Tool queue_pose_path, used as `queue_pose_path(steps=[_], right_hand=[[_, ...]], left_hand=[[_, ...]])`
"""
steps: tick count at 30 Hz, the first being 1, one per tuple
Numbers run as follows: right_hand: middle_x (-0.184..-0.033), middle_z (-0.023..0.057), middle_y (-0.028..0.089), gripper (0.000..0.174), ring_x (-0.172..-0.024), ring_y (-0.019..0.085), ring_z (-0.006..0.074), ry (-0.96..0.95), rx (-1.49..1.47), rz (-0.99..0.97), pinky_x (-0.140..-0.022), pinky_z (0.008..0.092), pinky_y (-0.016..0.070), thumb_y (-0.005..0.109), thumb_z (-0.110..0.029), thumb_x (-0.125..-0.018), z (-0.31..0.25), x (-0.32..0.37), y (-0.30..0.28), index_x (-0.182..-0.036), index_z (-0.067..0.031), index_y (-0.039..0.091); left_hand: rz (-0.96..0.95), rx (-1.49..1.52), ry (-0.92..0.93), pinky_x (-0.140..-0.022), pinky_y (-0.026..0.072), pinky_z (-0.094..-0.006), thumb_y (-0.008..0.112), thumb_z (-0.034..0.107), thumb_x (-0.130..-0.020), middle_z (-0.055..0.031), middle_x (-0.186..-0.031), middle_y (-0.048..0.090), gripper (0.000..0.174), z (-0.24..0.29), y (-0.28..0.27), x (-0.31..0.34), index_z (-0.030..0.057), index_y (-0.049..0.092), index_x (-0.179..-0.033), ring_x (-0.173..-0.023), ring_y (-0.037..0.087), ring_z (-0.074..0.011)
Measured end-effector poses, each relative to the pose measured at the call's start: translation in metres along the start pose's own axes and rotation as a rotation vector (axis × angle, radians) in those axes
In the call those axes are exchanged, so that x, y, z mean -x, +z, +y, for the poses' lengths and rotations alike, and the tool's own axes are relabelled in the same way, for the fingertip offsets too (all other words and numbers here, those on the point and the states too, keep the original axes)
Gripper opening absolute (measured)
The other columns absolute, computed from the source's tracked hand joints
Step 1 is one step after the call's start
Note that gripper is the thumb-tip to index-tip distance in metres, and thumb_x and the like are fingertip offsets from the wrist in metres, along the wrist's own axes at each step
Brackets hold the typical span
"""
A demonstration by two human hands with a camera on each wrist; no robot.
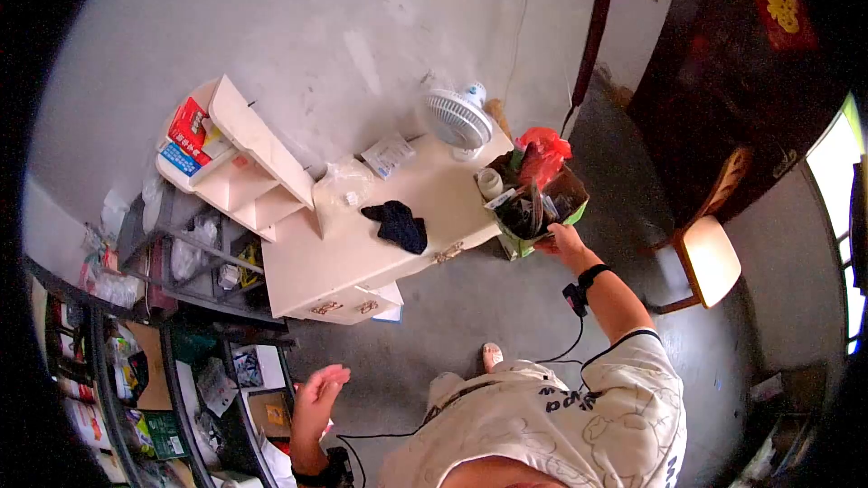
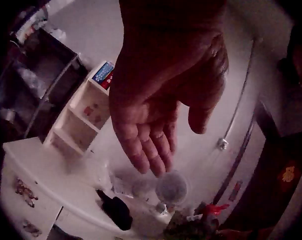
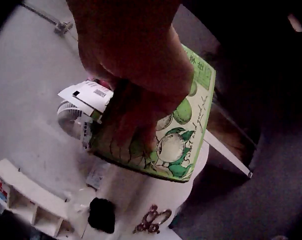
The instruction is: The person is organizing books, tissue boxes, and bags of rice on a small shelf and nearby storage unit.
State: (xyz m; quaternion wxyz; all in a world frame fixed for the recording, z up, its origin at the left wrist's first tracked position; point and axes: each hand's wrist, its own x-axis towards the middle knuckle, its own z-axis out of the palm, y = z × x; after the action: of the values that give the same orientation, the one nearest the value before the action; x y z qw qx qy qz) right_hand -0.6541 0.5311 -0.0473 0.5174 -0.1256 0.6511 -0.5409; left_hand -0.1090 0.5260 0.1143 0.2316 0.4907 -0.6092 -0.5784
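A green cardboard box (image 1: 580, 213) printed with fruit sits at the right end of the cream desk, filled with mixed things and a red plastic bag (image 1: 543, 152). My right hand (image 1: 566, 245) grips its near edge. In the right wrist view the fingers reach over the rim to the inside, beside the printed wall (image 3: 183, 145). My left hand (image 1: 318, 395) hangs in the air at the lower left, holding nothing. Its palm and loosely extended fingers show in the left wrist view. Dark cloth (image 1: 398, 226) lies crumpled on the desk (image 1: 339, 267).
A white fan (image 1: 459, 119) stands at the desk's back, next to a white jar (image 1: 489, 183) by the box. To the left are a small cream shelf (image 1: 262, 185) and dark racks (image 1: 176, 380) with packed goods. A wooden chair (image 1: 710, 258) stands right.
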Motion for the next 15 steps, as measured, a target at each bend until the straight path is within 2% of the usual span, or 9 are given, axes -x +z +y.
queue_pose_path(steps=[5, 7, 9, 10, 11, 13, 15], right_hand=[[-0.095, 0.0140, 0.062, 0.032, -0.084, 0.061, 0.0235, 0.071, -0.045, -0.024, -0.073, 0.0359, 0.0432, 0.037, -0.021, -0.087, -0.023, -0.037, 0.003, -0.106, -0.0003, 0.053], [-0.090, 0.0123, 0.063, 0.034, -0.079, 0.062, 0.0228, 0.070, -0.022, -0.004, -0.069, 0.0343, 0.0448, 0.038, -0.025, -0.088, -0.023, -0.045, 0.002, -0.104, -0.0007, 0.055], [-0.088, 0.0128, 0.063, 0.030, -0.073, 0.063, 0.0233, 0.101, -0.131, -0.017, -0.064, 0.0349, 0.0533, 0.048, -0.024, -0.084, -0.016, -0.061, -0.010, -0.101, 0.0008, 0.055], [-0.090, 0.0150, 0.062, 0.037, -0.074, 0.063, 0.0251, 0.078, -0.054, 0.029, -0.063, 0.0350, 0.0527, 0.050, -0.029, -0.085, -0.025, -0.048, -0.002, -0.105, 0.0016, 0.054], [-0.090, 0.0150, 0.062, 0.037, -0.074, 0.063, 0.0251, 0.085, -0.054, 0.041, -0.063, 0.0350, 0.0527, 0.050, -0.029, -0.085, -0.021, -0.049, -0.002, -0.105, 0.0016, 0.054], [-0.092, 0.0172, 0.061, 0.051, -0.077, 0.062, 0.0270, -0.005, -0.071, 0.106, -0.067, 0.0352, 0.0513, 0.048, -0.043, -0.086, -0.017, -0.043, 0.004, -0.110, 0.0020, 0.051], [-0.100, 0.0220, 0.058, 0.081, -0.090, 0.059, 0.0275, 0.005, -0.132, 0.201, -0.076, 0.0354, 0.0467, 0.039, -0.061, -0.082, -0.008, -0.033, 0.011, -0.130, 0.0035, 0.029]], left_hand=[[0.040, 0.040, -0.070, -0.090, 0.0401, -0.0299, 0.046, 0.005, -0.087, -0.0150, -0.108, 0.058, 0.029, -0.005, -0.012, -0.031, -0.0057, 0.048, -0.115, -0.100, 0.056, -0.0207], [0.022, 0.025, -0.080, -0.090, 0.0401, -0.0299, 0.046, 0.005, -0.087, -0.0150, -0.108, 0.058, 0.030, -0.002, -0.017, -0.046, -0.0057, 0.047, -0.115, -0.100, 0.056, -0.0207], [-0.005, 0.012, -0.078, -0.090, 0.0400, -0.0300, 0.045, 0.005, -0.087, -0.0149, -0.108, 0.058, 0.030, -0.001, -0.026, -0.070, -0.0057, 0.047, -0.115, -0.100, 0.056, -0.0206], [-0.028, -0.013, -0.060, -0.090, 0.0401, -0.0300, 0.045, 0.005, -0.087, -0.0147, -0.109, 0.057, 0.030, -0.003, -0.032, -0.082, -0.0056, 0.047, -0.115, -0.100, 0.055, -0.0205], [-0.055, -0.037, -0.040, -0.090, 0.0402, -0.0301, 0.045, 0.005, -0.087, -0.0145, -0.110, 0.057, 0.030, -0.008, -0.040, -0.096, -0.0054, 0.047, -0.115, -0.100, 0.055, -0.0204], [-0.077, 0.016, -0.069, -0.089, 0.0410, -0.0293, 0.046, 0.005, -0.088, -0.0136, -0.109, 0.058, 0.029, -0.014, -0.054, -0.127, -0.0049, 0.047, -0.115, -0.100, 0.055, -0.0193], [-0.160, -0.030, -0.016, -0.088, 0.0419, -0.0276, 0.048, 0.006, -0.088, -0.0125, -0.108, 0.058, 0.028, -0.006, -0.072, -0.156, -0.0048, 0.048, -0.114, -0.099, 0.056, -0.0175]])
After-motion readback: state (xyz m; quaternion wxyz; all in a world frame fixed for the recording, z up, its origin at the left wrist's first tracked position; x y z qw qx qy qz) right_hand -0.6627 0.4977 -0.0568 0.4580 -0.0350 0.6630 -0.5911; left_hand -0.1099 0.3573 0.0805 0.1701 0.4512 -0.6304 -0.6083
